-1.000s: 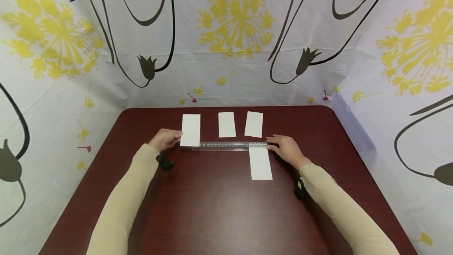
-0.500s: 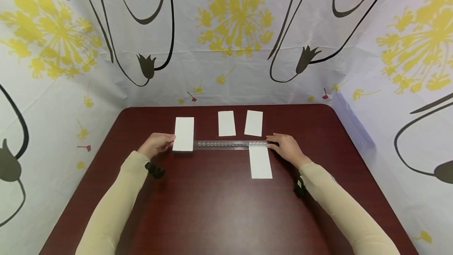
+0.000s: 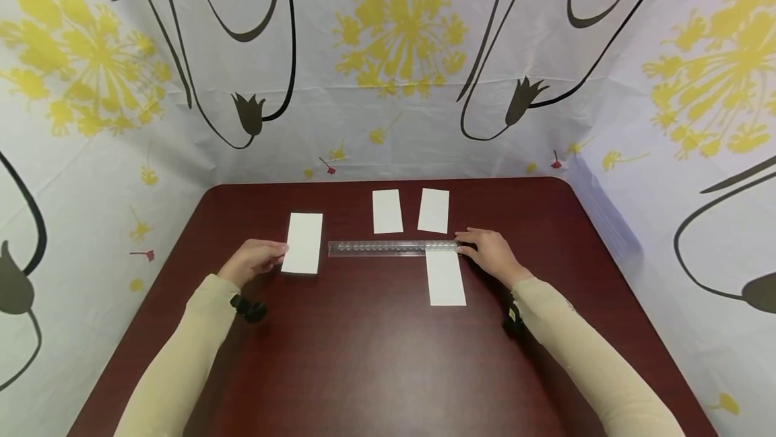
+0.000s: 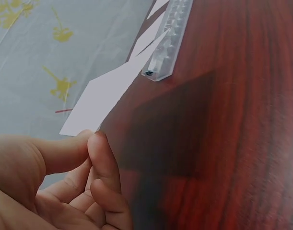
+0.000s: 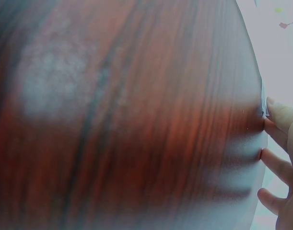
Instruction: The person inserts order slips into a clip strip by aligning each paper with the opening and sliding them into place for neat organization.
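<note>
My left hand (image 3: 251, 262) pinches a white paper card (image 3: 302, 243) by its left edge, between thumb and index finger. In the left wrist view, this card (image 4: 100, 96) hangs tilted above the table, its dark shadow on the wood below. A clear plastic ruler (image 3: 376, 248) lies crosswise just to the right of it. At the ruler's right end, my right hand (image 3: 490, 254) grips it with thumb and index finger. Another white card (image 3: 446, 279) extends toward me from under the ruler's right part. In the right wrist view, the fingertips (image 5: 264, 153) meet the table.
Two more white cards, a left one (image 3: 387, 211) and a right one (image 3: 433, 211), lie beyond the ruler near the far edge. The dark red wooden table (image 3: 364, 370) has rounded far corners. Patterned cloth (image 3: 388, 134) hangs behind and on both sides.
My left hand has carried its card left and toward me, off the ruler's left end, which is now uncovered. The right hand, ruler and other cards have stayed in place.
</note>
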Demonstrator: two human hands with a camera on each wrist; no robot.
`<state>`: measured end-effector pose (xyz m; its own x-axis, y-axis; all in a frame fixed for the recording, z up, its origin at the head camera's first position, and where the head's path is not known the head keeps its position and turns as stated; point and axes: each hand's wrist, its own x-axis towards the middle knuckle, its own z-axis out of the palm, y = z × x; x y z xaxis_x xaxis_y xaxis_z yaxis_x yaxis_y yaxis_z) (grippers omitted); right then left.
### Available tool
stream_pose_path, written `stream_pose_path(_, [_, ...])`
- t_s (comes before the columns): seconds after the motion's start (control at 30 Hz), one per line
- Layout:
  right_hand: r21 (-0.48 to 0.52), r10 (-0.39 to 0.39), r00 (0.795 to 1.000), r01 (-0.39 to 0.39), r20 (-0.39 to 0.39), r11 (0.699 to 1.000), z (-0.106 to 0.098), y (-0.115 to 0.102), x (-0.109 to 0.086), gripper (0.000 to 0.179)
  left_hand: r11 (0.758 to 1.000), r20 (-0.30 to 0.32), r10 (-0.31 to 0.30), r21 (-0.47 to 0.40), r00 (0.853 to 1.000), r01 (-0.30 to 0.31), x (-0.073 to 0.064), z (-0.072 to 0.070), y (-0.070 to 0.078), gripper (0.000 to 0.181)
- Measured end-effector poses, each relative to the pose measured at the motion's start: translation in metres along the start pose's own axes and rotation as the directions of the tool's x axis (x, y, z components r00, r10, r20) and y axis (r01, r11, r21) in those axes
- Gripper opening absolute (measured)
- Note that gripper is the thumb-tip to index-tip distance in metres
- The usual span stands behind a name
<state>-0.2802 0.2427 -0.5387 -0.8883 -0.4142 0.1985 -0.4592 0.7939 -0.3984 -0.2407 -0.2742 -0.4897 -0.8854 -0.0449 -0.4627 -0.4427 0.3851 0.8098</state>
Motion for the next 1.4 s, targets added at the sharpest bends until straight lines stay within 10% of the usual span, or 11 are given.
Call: stream_pose_path(1.4, [-0.013,0.018,1.0,-0.018,0.006,1.0,0.002,0.002,0.002,0.039,0.999,-0.023,-0.034,0.013,0.999,0.035,-0.022,0.013,-0.027,0.043])
